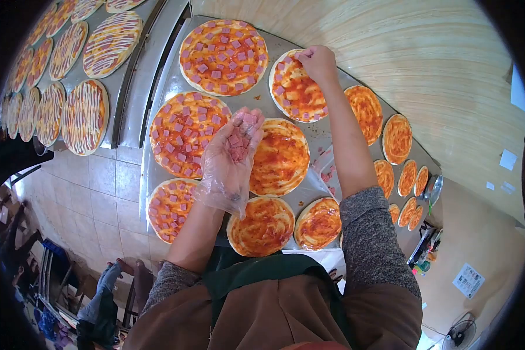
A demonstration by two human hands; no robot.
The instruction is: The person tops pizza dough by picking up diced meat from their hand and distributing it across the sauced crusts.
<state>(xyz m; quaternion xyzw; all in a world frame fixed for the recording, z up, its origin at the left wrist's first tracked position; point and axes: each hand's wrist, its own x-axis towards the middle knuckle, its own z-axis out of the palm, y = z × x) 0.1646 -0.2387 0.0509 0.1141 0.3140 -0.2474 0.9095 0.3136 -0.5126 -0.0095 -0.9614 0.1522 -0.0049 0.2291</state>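
Observation:
My left hand (pixel 224 166), in a clear plastic glove, is cupped palm up around a heap of diced ham (pixel 238 144). It hovers between a ham-topped pizza (pixel 184 131) on the left and a sauced pizza base (pixel 280 157) on the right. My right hand (pixel 319 63) has its fingers pinched together over the upper edge of a pizza with scattered ham cubes (pixel 297 87). Whatever sits between those fingertips is too hidden to make out. Another pizza (pixel 223 58), at the upper left, is covered evenly with ham cubes.
More sauced bases (pixel 364 114) line the metal table (pixel 172 76) to the right. A clear bag with ham bits (pixel 328 175) lies under my right forearm. Pizzas with white drizzle (pixel 112 44) fill another table at left. A wooden wall (pixel 426 70) borders the far side.

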